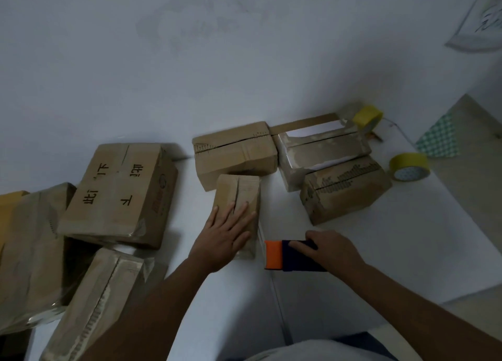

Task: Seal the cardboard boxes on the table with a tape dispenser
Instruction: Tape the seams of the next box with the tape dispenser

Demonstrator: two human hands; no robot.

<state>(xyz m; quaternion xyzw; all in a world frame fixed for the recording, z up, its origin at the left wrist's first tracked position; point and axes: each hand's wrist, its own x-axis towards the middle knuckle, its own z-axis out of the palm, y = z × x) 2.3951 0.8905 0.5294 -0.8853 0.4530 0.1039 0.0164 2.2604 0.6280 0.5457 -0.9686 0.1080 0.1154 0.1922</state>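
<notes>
The left hand (226, 231) is lying flat, fingers spread, on the small cardboard box (239, 197) at the middle of the white table (407, 246). The right hand (330, 249) is curling round the tape dispenser (288, 255) just beside that box, its orange end towards it. Bare tabletop is showing to the right, as far as the table's edge. The boxes at the left are being cut off by the frame. The large box (119, 192) is carrying black characters, too blurred to read.

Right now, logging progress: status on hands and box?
Left hand flat on small box, seam untaped. Right hand grips tape dispenser beside it. Nothing between them.
</notes>
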